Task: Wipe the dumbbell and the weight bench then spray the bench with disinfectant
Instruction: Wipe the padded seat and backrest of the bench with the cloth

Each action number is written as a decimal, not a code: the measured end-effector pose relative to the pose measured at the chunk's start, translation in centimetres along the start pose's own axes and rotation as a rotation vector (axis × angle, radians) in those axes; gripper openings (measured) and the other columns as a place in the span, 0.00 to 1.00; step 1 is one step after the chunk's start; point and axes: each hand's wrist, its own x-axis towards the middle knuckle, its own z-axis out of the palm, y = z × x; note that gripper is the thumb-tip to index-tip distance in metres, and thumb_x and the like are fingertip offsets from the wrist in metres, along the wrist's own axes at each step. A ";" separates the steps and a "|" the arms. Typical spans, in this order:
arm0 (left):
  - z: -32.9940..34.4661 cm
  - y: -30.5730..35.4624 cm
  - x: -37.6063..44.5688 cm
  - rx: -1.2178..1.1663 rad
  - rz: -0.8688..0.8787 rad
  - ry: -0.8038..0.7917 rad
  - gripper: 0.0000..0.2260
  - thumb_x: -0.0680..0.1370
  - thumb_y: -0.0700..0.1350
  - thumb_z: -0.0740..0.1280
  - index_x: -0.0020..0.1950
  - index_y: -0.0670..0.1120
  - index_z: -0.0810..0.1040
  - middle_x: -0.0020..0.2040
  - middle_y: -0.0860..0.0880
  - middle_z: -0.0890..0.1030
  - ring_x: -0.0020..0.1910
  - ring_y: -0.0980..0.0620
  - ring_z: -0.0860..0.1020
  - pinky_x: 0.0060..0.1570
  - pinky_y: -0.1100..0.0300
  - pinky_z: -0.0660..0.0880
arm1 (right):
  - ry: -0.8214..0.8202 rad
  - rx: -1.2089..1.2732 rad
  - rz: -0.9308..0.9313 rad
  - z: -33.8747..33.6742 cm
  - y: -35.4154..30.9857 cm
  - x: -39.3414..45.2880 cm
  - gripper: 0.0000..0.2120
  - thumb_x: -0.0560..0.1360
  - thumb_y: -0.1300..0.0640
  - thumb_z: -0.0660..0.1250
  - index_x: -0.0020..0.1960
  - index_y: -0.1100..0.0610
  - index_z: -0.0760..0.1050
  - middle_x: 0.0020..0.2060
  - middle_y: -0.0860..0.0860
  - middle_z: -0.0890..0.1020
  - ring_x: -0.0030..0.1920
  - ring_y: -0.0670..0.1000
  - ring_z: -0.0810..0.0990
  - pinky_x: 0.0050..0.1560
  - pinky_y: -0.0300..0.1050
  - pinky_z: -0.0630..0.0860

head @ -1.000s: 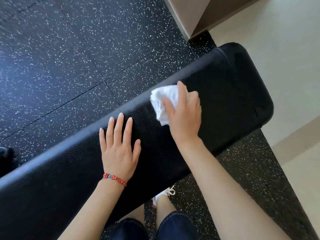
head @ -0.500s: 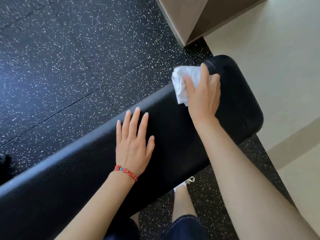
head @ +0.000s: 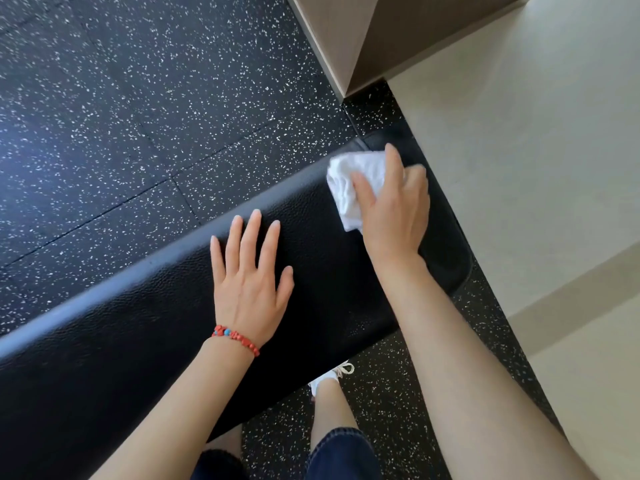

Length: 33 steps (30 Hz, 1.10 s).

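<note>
Floor: black rubber tiles, white-flecked, seams visible.
Right side: pale beige flooring.
Top: tan wall corner.
Light: bright daylight.

view: we have one head-worn wide-angle camera only | aim: we look forward and steeply down | range: close over the long black padded leather weight bench, which crosses the frame diagonally | edges: black white-speckled rubber floor above, our own forearms below
</note>
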 end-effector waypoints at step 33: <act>-1.9 7.6 -3.6 -0.058 0.189 -0.218 0.26 0.73 0.47 0.65 0.70 0.41 0.68 0.72 0.38 0.65 0.71 0.37 0.62 0.66 0.39 0.60 | -0.097 0.468 0.616 -8.0 11.1 -15.5 0.25 0.74 0.47 0.65 0.68 0.52 0.66 0.59 0.53 0.73 0.54 0.48 0.70 0.53 0.39 0.63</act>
